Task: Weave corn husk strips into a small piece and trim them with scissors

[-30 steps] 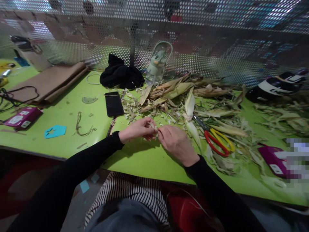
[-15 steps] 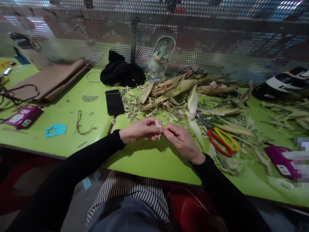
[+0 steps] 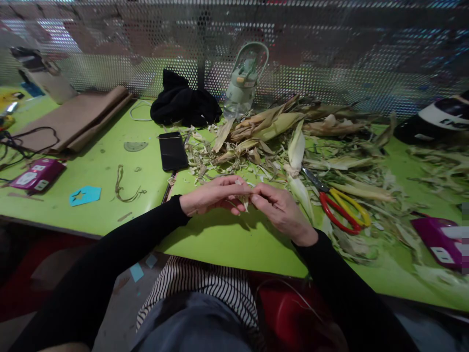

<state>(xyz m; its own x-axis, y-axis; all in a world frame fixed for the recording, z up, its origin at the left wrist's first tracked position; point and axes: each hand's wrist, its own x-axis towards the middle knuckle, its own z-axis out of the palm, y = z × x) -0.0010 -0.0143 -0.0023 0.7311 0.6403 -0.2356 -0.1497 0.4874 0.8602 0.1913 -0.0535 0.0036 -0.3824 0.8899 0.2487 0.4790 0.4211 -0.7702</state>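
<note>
Both hands meet over the bare front part of the green table (image 3: 220, 239), fingertips to fingertips. The left hand (image 3: 210, 195) comes in low with its fingers long and nearly flat, thumb tucked under them. Its fingertips are closed on a small pale scrap of corn husk (image 3: 244, 199). The right hand (image 3: 280, 210) faces it with knuckles up and fingers curled, and it nips the same scrap from the other side. So neither hand is spread: each is drawn in to a fine pinch, and the scrap sits right between them, its loose end hanging down just above the tabletop. How tight the grip is, I cannot tell from here.

Just beyond the right hand lie the red and yellow scissors (image 3: 342, 210), blades pointing back toward the heap. That heap of husks (image 3: 271, 128) sprawls past both hands and off to the right, with shreds scattered up close to the fingers. Past the left hand a dark phone (image 3: 173, 150) lies flat. Farther back sit a black cloth (image 3: 183, 105) and a pale green water bottle (image 3: 244, 80) against the perforated screen. Well off to the left of the left hand are a blue card with a star (image 3: 85, 194) and a purple box (image 3: 34, 176).
</note>
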